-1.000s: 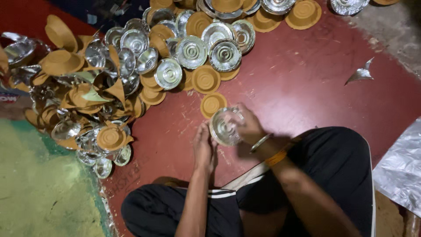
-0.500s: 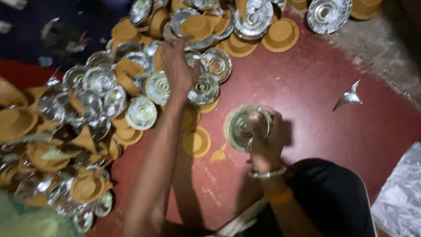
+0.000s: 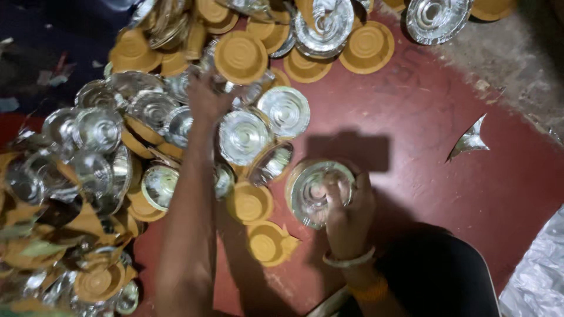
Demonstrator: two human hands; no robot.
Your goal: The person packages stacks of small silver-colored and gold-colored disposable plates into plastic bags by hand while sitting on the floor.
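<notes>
Right hand [image 3: 348, 214] closed on a silver foil-lined paper bowl [image 3: 314, 191], steadying it; left hand [image 3: 207, 97] reaches into the heaped silver-and-tan paper bowls [image 3: 147, 135] beyond it, grip unclear.

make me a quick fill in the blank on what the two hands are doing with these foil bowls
1. The right hand holds a ____ foil bowl.
2. The left hand reaches into the ____ of bowls.
3. The floor under the bowls is dark ____.
4. A bangle sits on the ____ wrist.

Missing words: silver; pile; red; right
</notes>
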